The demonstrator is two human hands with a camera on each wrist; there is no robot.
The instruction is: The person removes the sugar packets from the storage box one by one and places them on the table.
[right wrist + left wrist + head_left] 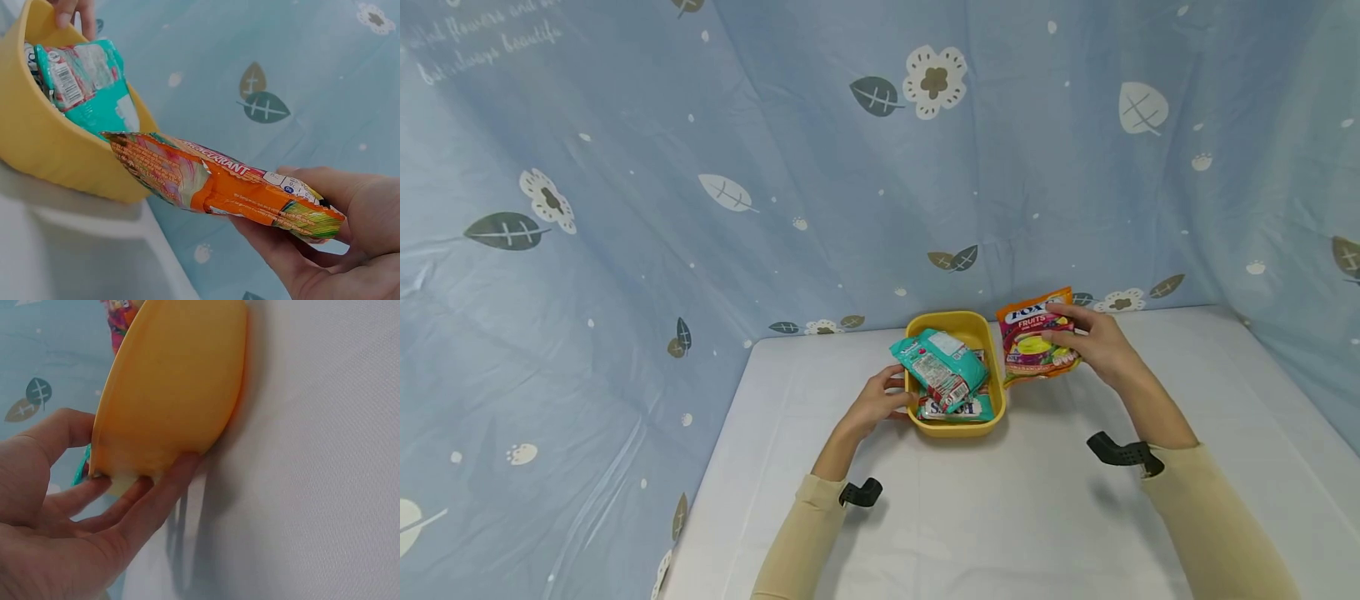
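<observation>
A yellow plastic bin stands on the white table near its back edge. My left hand holds the bin's left side, with a digit at the rim and other fingers against the outer wall. Inside lie teal candy bags, one on top with its barcode side up and leaning over the left rim, another partly hidden beneath. To the right of the bin, my right hand pinches an orange and purple bag of Fox's fruit candy by its right side, raised above the table. Its lower edge faces the right wrist camera.
A blue curtain with leaves and flowers hangs behind and to the left of the table. White tabletop stretches in front of the bin and to both sides. Black wrist mounts sit on both forearms.
</observation>
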